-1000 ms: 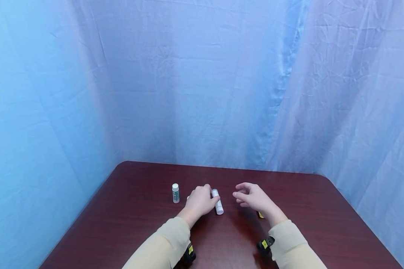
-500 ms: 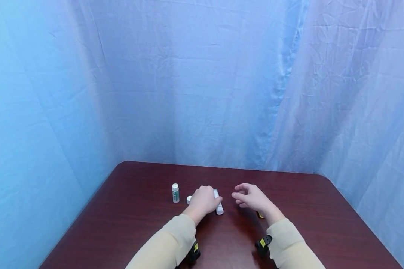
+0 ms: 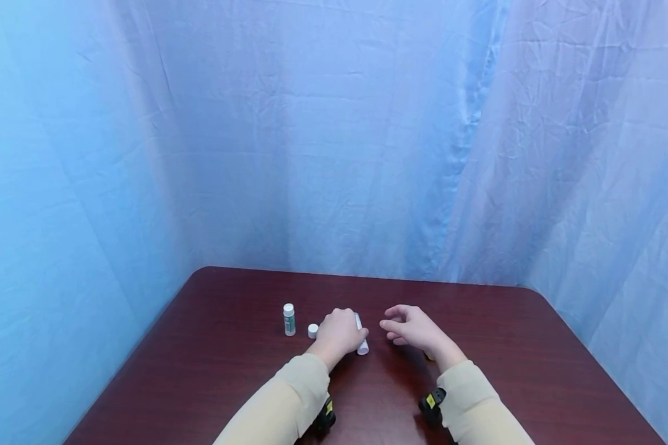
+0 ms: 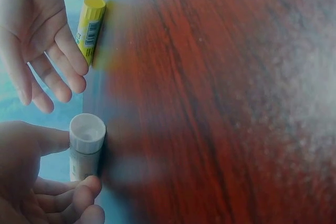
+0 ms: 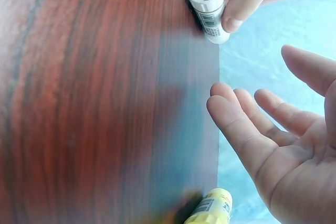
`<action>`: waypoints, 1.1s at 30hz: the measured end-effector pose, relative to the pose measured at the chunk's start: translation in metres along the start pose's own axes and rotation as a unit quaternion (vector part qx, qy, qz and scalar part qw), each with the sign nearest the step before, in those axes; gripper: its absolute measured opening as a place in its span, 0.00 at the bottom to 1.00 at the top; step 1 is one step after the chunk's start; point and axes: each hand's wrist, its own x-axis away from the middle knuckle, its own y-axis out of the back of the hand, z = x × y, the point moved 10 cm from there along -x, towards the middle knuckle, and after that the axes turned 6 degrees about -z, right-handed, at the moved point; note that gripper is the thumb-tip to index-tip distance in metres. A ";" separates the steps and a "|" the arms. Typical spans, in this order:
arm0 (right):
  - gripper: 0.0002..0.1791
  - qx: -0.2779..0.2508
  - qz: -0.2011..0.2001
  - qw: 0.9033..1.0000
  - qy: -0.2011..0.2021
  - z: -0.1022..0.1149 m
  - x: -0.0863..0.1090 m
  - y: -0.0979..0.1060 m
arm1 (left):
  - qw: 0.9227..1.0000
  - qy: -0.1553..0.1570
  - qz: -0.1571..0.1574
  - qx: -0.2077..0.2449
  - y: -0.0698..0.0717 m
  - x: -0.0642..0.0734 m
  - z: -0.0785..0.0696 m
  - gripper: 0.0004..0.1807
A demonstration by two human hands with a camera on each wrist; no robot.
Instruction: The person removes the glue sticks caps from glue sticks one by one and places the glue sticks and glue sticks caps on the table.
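Fingers of the left hand are bent in around a white cylindrical tube with a printed label and a hollowed end, the thumb on one side and the other fingertips curled against the opposite side. The tube lies lengthwise between the two hands, its hollowed end turned toward the wrist cameras; whether it touches the dark red-brown wood-grain table beneath it, I cannot tell. The right hand hangs near it — thumb and fingers spread well apart and softly bent, holding nothing. Near the right wrist lies a yellow cylindrical stick with a barcode label, mostly hidden in the head view. Beyond the left hand's outer side, a short white round cap sits just beside the knuckles, and farther left a small white-and-green capped stick appears to stand upright. Pale blue fabric curtains surround the table — creased, with vertical folds.
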 end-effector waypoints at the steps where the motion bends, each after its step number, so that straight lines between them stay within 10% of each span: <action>1: 0.28 0.000 0.001 1.000 -0.001 0.000 0.000 0.000 | 1.000 0.001 0.001 -0.001 -0.001 0.000 0.000 0.20; 33: 0.28 0.001 0.016 1.000 -0.003 0.004 0.005 -0.004 | 1.000 -0.011 0.010 0.001 -0.009 -0.002 -0.002 0.16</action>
